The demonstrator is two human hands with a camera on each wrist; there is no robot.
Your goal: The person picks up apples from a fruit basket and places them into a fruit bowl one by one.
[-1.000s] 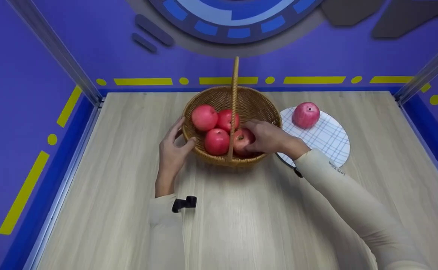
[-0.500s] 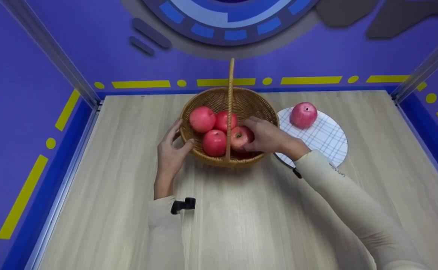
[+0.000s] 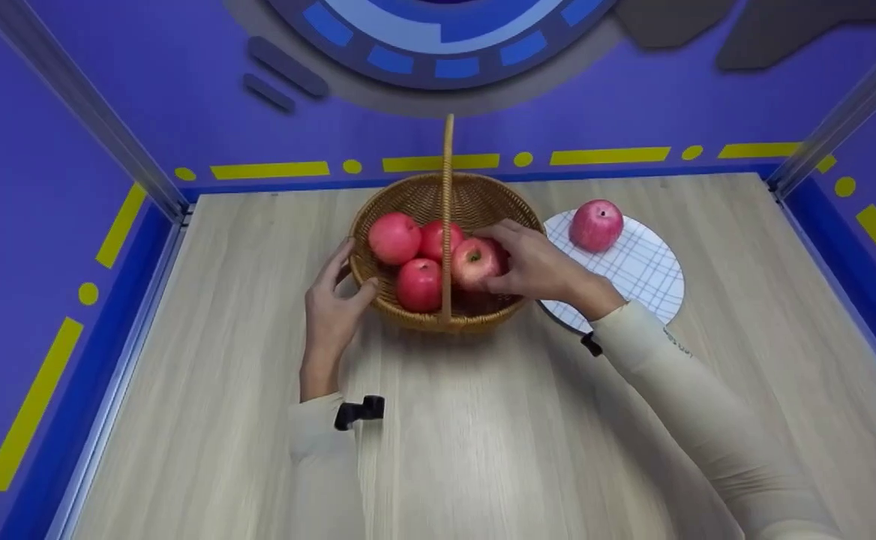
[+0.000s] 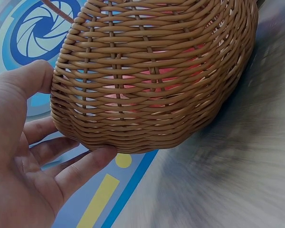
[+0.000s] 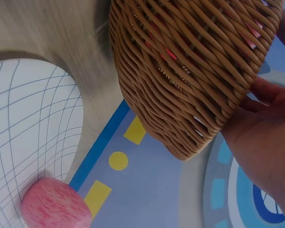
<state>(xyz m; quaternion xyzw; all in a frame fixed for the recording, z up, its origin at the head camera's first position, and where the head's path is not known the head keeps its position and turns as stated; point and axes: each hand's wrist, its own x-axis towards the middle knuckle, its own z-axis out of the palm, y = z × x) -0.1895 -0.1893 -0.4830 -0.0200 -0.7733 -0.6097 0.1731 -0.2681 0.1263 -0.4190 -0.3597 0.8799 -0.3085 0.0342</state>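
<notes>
The spread left hand point(image 3: 331, 307) braces the basket point(image 3: 415, 321); the right hand point(image 3: 534, 264) grips an apple point(image 3: 475, 266): guide it past the handle point(image 3: 448, 180).

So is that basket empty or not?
Not empty: three red apples lie in the basket, and the right hand holds a fourth apple.

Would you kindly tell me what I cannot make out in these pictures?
Head view: lettering on the right sleeve, too small to read; part of the held apple, hidden by the right hand.
Left wrist view: most of the other apples, behind the basket.
Right wrist view: part of the plate, cut off by the left edge.
</notes>
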